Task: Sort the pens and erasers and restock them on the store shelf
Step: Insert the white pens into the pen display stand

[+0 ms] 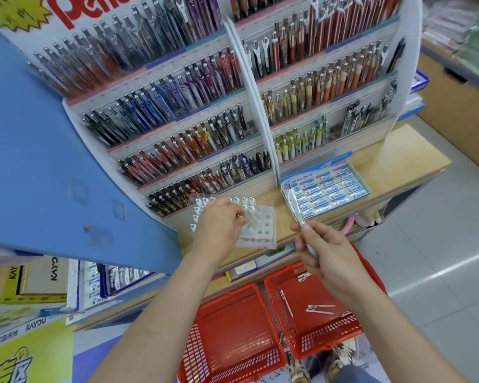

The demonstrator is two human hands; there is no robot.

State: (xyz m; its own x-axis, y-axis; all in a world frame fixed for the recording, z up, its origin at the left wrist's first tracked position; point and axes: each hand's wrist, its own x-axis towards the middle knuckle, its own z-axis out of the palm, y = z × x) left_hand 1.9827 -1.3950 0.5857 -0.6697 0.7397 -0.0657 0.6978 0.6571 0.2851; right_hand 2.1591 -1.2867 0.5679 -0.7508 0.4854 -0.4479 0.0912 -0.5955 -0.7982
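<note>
With the white perforated pen rack (263,225) part-filled, the right hand (324,252) gripping one white plastic pen (295,205) beside it, and the left hand (219,225) curled on it, grip indeterminate, several loose pens (320,309) remain in the red mesh basket (329,340) below.

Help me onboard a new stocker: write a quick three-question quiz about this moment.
1. True or false: the right hand holds a white pen.
2. Where do loose pens lie? A) the red basket on the right; B) the red basket on the left; C) the eraser box.
3. Which hand is over the holed pen stand?
Key: 1 true; 2 A; 3 the left hand.
</note>
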